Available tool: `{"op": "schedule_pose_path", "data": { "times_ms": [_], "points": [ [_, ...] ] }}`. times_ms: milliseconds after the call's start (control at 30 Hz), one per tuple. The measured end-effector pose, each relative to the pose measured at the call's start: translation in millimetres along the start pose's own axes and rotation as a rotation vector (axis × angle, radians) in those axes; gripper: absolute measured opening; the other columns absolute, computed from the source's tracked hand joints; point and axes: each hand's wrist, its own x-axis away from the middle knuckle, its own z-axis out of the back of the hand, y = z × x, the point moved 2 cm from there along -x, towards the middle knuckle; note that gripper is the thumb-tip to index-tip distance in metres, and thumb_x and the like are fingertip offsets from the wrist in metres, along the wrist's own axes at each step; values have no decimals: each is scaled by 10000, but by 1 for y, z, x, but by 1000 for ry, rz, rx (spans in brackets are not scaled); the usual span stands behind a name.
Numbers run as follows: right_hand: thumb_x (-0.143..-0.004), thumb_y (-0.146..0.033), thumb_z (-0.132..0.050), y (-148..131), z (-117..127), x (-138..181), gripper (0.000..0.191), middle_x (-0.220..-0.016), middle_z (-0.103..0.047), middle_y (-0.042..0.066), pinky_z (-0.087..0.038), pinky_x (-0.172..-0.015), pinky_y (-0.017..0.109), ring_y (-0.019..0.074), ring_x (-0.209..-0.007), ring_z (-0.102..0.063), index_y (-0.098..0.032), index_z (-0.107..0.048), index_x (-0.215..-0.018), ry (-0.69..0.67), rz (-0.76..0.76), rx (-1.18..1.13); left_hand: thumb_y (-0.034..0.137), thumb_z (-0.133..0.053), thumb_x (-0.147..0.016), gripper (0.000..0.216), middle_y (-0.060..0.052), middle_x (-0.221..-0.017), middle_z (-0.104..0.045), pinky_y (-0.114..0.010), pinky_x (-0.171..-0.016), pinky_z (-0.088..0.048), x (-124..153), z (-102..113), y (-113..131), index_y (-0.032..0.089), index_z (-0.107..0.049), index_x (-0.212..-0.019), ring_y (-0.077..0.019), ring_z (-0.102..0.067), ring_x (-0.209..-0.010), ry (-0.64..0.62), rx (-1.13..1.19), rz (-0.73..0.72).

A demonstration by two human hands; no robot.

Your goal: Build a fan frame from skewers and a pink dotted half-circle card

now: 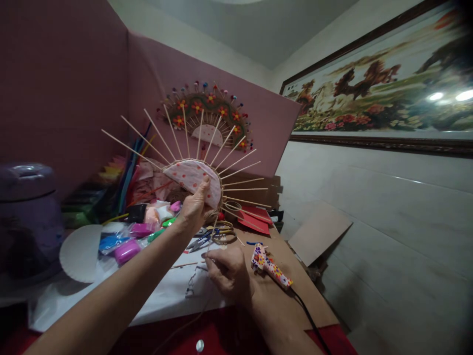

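Note:
My left hand [194,207] is raised over the table and grips a half-round fan piece [192,175], a pink dotted half disc with several thin wooden sticks fanning out from its rim. Low on the table, my right hand [229,273] is closed in a pinch on a thin jute cord [211,236] that runs up toward the fan piece's base. A hot glue gun [269,266] with a flowered pattern lies just right of my right hand, its black cable trailing to the near edge.
A finished decorated fan [209,111] hangs on the pink backboard. Bags of coloured clay [127,246], a white paper plate [79,254], pipe cleaners, small scissors [199,241], wire rings [223,236] and red card [254,219] crowd the table. A purple appliance [27,217] stands left.

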Motion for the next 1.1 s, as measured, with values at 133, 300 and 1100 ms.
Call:
{"op": "schedule_pose_path", "data": {
  "times_ms": [133,300,1100],
  "points": [
    [-801,-275,-536,-1,11,-2,257,-511,-444,-21,-309,-466,241,92,-461,-348,-206,-682,-1000,204,-141,-202,364,-772,-555,393,-26,-797,-674,-208,-510,-487,-7,7,-3,159,-640,-863,-134,-608,-649,-13,-194,-128],
    [-804,-383,-536,18,32,-14,401,-471,-235,-82,-192,-403,209,59,-419,-196,-184,-598,-1147,593,-419,-615,365,-786,-518,390,-63,-763,-686,-270,-524,-493,-11,7,-8,148,-669,-820,-182,-621,-642,-17,-331,-65],
    [-754,-314,-634,35,45,-29,241,-982,-681,60,-468,-922,412,201,-932,-641,-183,-660,-954,614,-393,-947,141,-794,-468,312,-146,-752,-689,-353,-575,-538,2,10,-25,66,-671,-744,-228,-641,-617,-302,-429,264]
  ]
}}
